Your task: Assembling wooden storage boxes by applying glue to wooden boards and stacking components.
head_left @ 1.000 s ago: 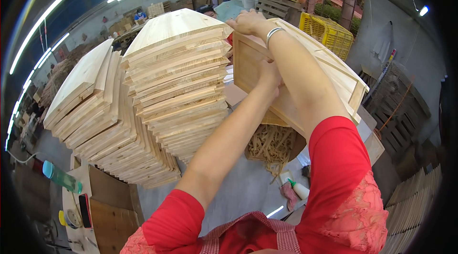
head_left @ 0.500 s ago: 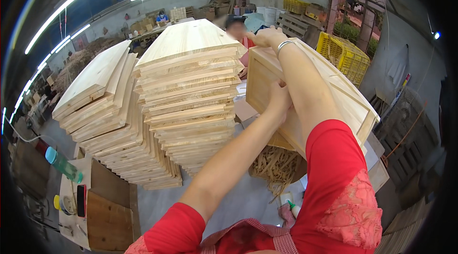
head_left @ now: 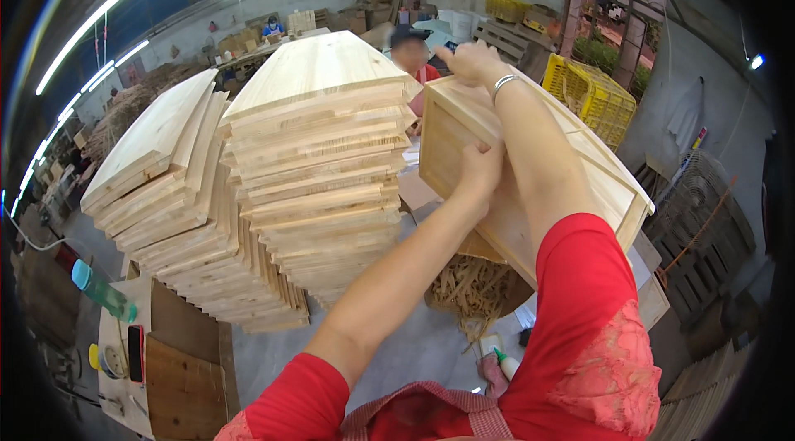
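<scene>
A pale wooden box-like piece with framed sides (head_left: pixel 447 139) stands tilted in front of me on the right. My left hand (head_left: pixel 483 168) is closed against its near face, thumb upward, gripping the wood; the fingertips are hidden. Above the box's far upper edge is my right hand (head_left: pixel 474 62), a metal bangle (head_left: pixel 503 85) at its wrist. Its fingers are curled, with one digit sticking out to the left. Whatever it may hold is hidden. To the left rise two tall stacks of wooden panels with slanted edges, a nearer stack (head_left: pixel 319 122) and an outer stack (head_left: pixel 157 143).
Below the box, a round container holds curly wood strips (head_left: pixel 470 288). A glue bottle (head_left: pixel 507 365) is near my body. A side stand at left bears a water bottle (head_left: pixel 103 292), a phone (head_left: pixel 136 352) and tape. Beyond are a co-worker (head_left: pixel 410 52) and a yellow crate (head_left: pixel 588 101).
The view has shifted slightly, carrying the stacks a little left. My left hand has moved a little up the box face. My right hand stays above the far edge, its fingers turned slightly.
</scene>
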Demonstrator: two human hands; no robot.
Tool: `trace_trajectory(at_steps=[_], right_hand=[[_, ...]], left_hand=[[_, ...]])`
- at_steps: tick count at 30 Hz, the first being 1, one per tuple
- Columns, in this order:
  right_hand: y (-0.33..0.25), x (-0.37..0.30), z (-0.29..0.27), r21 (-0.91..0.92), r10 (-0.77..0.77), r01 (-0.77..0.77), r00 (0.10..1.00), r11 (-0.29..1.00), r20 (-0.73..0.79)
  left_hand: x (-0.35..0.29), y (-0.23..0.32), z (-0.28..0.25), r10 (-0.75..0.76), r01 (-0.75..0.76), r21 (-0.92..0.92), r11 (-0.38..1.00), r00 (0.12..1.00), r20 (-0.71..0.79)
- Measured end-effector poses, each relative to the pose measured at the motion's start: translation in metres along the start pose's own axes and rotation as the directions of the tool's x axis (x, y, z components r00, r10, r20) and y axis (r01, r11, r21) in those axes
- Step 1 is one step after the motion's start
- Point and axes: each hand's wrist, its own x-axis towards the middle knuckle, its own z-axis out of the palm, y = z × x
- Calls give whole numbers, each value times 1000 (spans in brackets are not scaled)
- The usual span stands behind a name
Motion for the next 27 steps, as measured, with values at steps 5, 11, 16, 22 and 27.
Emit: trace_trajectory(at_steps=[5,11,16,22,27], right_hand=[[19,-30,-36,-22,2,-2,1000,1000,-24],[85,-100,-73,-47,-235,235,972,971,19],[191,-167,-41,-96,159,-149,982,984,99],[223,-206,6,227,339,-373,924,900,174],[219,-205,9,192,347,-358,934,914,88]], left_hand=[[-13,14,2,3,-1,40,999,999,-38],[-11,15,-1,-8,9,11,1000,999,-47],[-14,18,5,-40,40,-14,999,999,-35],[-15,16,15,-65,66,58,996,998,-18],[-13,14,15,-52,57,74,996,996,-66]])
